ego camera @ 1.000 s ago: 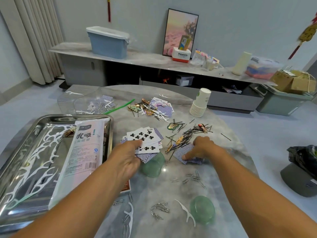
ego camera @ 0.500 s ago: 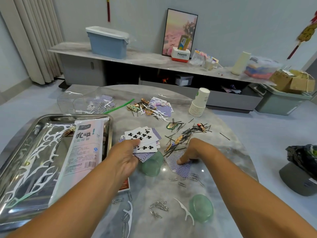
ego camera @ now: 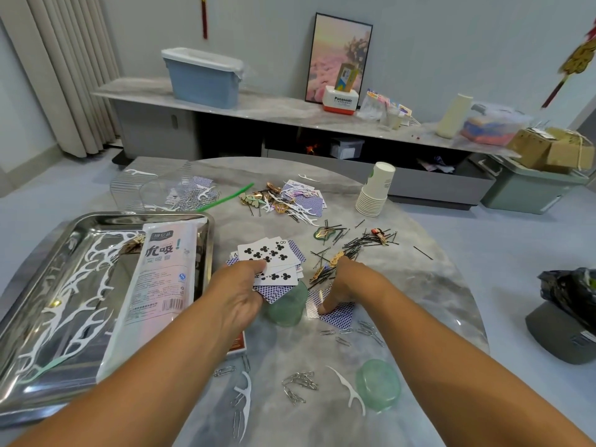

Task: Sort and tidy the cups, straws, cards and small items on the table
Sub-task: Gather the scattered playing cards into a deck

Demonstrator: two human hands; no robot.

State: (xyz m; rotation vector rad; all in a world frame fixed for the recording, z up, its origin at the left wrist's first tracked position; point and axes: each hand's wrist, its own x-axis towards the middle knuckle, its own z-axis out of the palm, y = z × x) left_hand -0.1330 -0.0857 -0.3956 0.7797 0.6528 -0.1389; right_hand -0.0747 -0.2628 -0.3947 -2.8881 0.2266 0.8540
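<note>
My left hand (ego camera: 237, 293) holds a fanned bunch of playing cards (ego camera: 274, 258), the eight of clubs on top, just above the table centre. My right hand (ego camera: 346, 282) presses its fingertips on face-down blue-backed cards (ego camera: 337, 314) lying flat on the table. A green translucent cup (ego camera: 287, 309) lies between the hands, partly under the held cards. A stack of white paper cups (ego camera: 375, 190) stands at the far right. The straw packet (ego camera: 158, 288) rests in the steel tray (ego camera: 48, 253) on the left. A loose green straw (ego camera: 225, 197) lies beyond the tray.
Black hairpins (ego camera: 358, 246) are scattered behind my right hand. Paper clips (ego camera: 298, 383), white floss picks (ego camera: 346, 388) and a green lid (ego camera: 379, 383) lie near the front edge. More cards, picks and clips (ego camera: 290, 200) sit at the back. A clear tray (ego camera: 167, 191) is at the far left.
My right hand has dragged the face-down cards toward me, away from the hairpins. My left hand keeps the card fan in about the same place.
</note>
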